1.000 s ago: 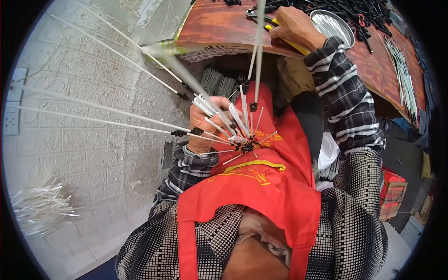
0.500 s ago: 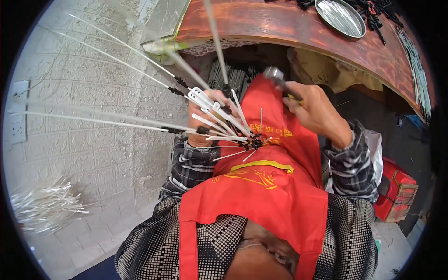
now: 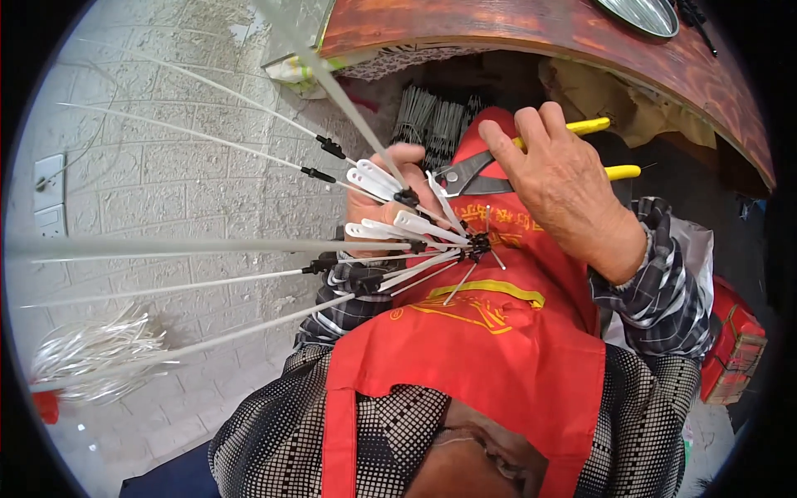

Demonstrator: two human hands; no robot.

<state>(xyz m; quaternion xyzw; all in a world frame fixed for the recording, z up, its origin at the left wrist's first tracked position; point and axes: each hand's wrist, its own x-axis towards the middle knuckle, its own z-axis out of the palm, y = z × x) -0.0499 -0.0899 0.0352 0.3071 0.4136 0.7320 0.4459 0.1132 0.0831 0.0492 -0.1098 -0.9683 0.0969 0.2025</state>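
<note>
My left hand (image 3: 405, 156) is closed around a spoked frame of thin white rods, partly hidden behind it. The frame has a black hub (image 3: 479, 243) over my lap, flat white plastic strips (image 3: 378, 176) with holes, and black connectors (image 3: 330, 147). Long white rods (image 3: 224, 95) fan out from it to the left. My right hand (image 3: 573, 187) holds pliers (image 3: 475, 174) with yellow handles, which are spread apart. The head of the pliers is beside a white strip close to my left hand; I cannot tell whether the jaws touch it.
A reddish wooden table (image 3: 465, 23) curves across the top, with a round metal tray (image 3: 639, 10) on it. Bundles of white rods (image 3: 427, 116) stand beneath. A textured wall (image 3: 191, 166) is at the left, near a bundle of shiny strands (image 3: 104, 349). A red box (image 3: 726, 340) sits at right.
My right hand has brought the pliers down and left to the frame, and their handles now show spread apart. The long rods have swung, and the whole view has shifted slightly.
</note>
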